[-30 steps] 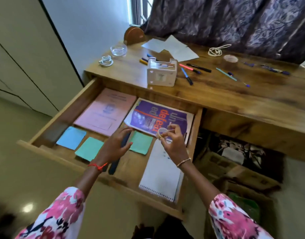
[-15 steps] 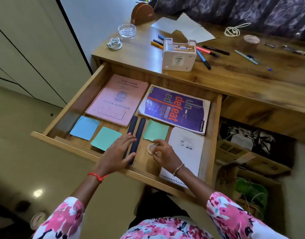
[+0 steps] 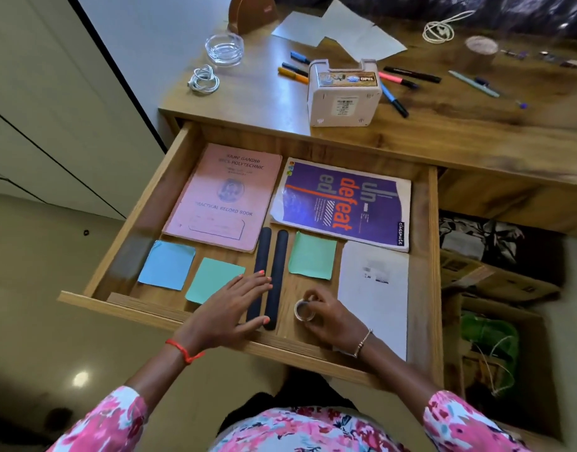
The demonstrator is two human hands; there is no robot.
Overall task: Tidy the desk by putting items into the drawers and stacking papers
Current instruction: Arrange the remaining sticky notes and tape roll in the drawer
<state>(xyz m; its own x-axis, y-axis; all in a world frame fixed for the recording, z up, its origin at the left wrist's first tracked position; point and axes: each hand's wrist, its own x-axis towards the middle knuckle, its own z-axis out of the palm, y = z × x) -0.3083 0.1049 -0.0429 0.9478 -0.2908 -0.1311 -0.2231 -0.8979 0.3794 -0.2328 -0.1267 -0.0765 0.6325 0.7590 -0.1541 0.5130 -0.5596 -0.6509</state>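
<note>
The wooden drawer (image 3: pixel 432 256) stands pulled out below the desk. Inside lie a pink record book (image 3: pixel 225 194), a purple notebook (image 3: pixel 342 203), a white notepad (image 3: pixel 375 288), blue (image 3: pixel 168 264) and green (image 3: pixel 313 256) sticky notes, and two dark strips (image 3: pixel 275 265). My right hand (image 3: pixel 332 316) holds a small roll of clear tape (image 3: pixel 304 310) down on the drawer floor near its front edge. My left hand (image 3: pixel 230 309) lies flat with spread fingers over the strips and another green note (image 3: pixel 212 278).
On the desk top (image 3: pixel 476 132) sit a white box (image 3: pixel 344 93), several pens (image 3: pixel 391 99), loose papers (image 3: pixel 342 31), a glass dish (image 3: pixel 224 48), a coiled white cable (image 3: pixel 203 80), a cord (image 3: pixel 438 29) and a brown holder (image 3: pixel 251 13). Cardboard boxes (image 3: pixel 496 282) stand under the desk at right.
My right hand has brought the tape roll down from above the purple notebook to the drawer floor near the front. My left hand has stayed on the strips.
</note>
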